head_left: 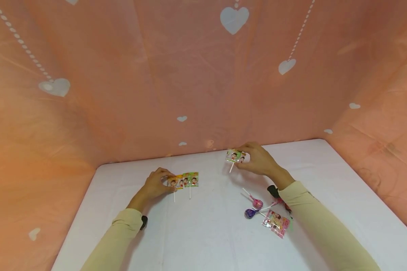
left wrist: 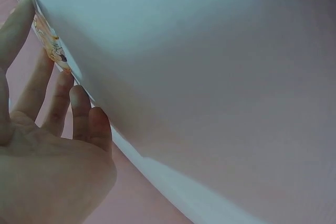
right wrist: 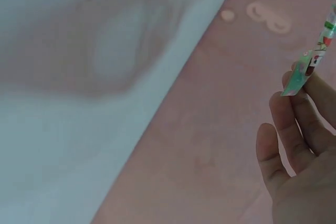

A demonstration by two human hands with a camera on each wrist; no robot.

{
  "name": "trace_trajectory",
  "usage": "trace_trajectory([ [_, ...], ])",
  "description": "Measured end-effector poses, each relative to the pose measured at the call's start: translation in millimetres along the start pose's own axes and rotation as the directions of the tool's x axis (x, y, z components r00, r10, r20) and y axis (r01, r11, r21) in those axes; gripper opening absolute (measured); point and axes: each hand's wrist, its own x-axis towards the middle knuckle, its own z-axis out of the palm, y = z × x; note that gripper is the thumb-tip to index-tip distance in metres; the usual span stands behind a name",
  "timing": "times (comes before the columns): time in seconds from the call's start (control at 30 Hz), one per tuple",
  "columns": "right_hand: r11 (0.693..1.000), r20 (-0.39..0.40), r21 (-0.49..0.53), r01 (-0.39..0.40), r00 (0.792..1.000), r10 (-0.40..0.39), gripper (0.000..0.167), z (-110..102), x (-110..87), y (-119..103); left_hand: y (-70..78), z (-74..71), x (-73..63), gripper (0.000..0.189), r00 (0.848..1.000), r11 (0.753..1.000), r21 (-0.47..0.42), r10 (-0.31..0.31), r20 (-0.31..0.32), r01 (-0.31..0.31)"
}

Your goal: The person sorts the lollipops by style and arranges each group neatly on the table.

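Note:
My left hand (head_left: 156,183) is at the left of the white table, its thumb and fingers pinching an orange-wrapped lollipop (head_left: 171,183) by the edges of the wrapper. Directly to its right lies a green-wrapped lollipop (head_left: 195,179), wrapper against wrapper, with both sticks toward me. Raised near the table's back edge, my right hand (head_left: 259,161) pinches another lollipop in a green and white wrapper (head_left: 233,155), its stick slanting down. In the right wrist view that wrapper (right wrist: 298,77) shows edge-on at the fingertips. The left wrist view shows the orange wrapper (left wrist: 51,43) beside the fingers.
Under the right forearm lie a pink ball lollipop (head_left: 257,203), a purple ball lollipop (head_left: 249,213) and a pink flat-wrapped lollipop (head_left: 277,223), with more sweets partly hidden by the sleeve. A peach curtain (head_left: 196,75) with hearts stands behind the white table (head_left: 196,233).

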Motion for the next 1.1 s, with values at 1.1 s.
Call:
trace_trajectory([
  [1.1,0.984,0.085,-0.087,0.158,0.985,-0.15,0.057,66.5,12.2,-36.4,6.4,-0.2,-2.9,0.05,0.999,0.999,-0.018,-0.035,0.018,0.036],
])
